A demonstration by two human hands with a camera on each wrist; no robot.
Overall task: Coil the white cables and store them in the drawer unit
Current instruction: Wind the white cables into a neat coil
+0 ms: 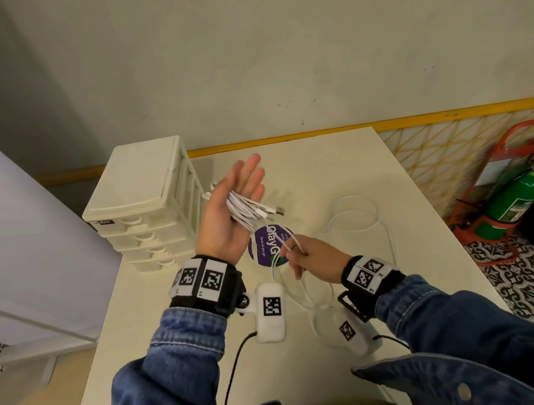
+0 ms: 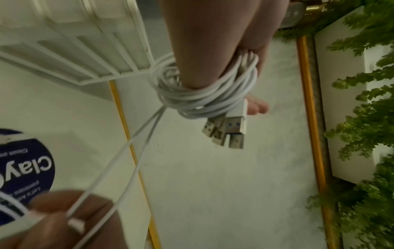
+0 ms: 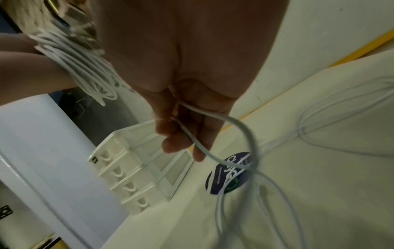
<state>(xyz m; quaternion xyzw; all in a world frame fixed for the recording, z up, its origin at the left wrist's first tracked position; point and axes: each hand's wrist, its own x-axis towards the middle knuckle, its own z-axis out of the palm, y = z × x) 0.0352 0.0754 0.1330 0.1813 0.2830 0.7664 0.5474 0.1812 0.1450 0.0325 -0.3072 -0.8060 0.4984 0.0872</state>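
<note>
Bundle of white USB cables (image 1: 246,210) is wound in loops round the palm of the left hand (image 1: 231,214), held palm-up above the cream tabletop (image 1: 414,249); fingers straight and spread, not curled on the coil. Four metal USB plugs (image 2: 228,133) hang together off the coil's edge. Two white strands run down from the coil to the right hand (image 1: 312,261), whose thumb and fingers pinch them; fingertip contact blurred in the right wrist view. Loose remainder of white cable (image 1: 358,223) lies in loops on the table, its near end hidden under the right wrist. Cream plastic four-drawer unit (image 1: 152,212) stands at the table's far left corner, all drawers closed. Round purple sticker (image 1: 267,245) on the table, partly covered by both hands. Green extinguisher (image 1: 517,196) on the floor, right.
</note>
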